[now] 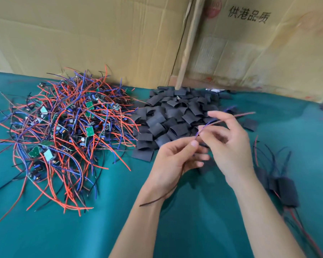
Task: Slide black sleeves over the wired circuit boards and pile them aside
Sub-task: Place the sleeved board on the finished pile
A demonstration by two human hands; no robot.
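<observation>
Green-clothed tabletop (175, 229) | both hands (203, 146) pinched one board's wires (222, 121) together, likely for threading | sleeves (172, 116) piled at back edge, boards (63, 127) left, finished pieces (285, 190) right.

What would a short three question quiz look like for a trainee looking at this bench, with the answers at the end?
1. True or false: the pile of empty black sleeves lies to the right of the tangled pile of wired circuit boards.
2. Which colours are the wires pinched between the left hand and the right hand?
3. Multiple choice: the finished sleeved boards lie A) at the left edge, B) against the cardboard boxes, C) on the green cloth right of the hands.

Key: 1 true. 2 red and blue, plus a black one trailing over the left wrist. 3 C.
</observation>
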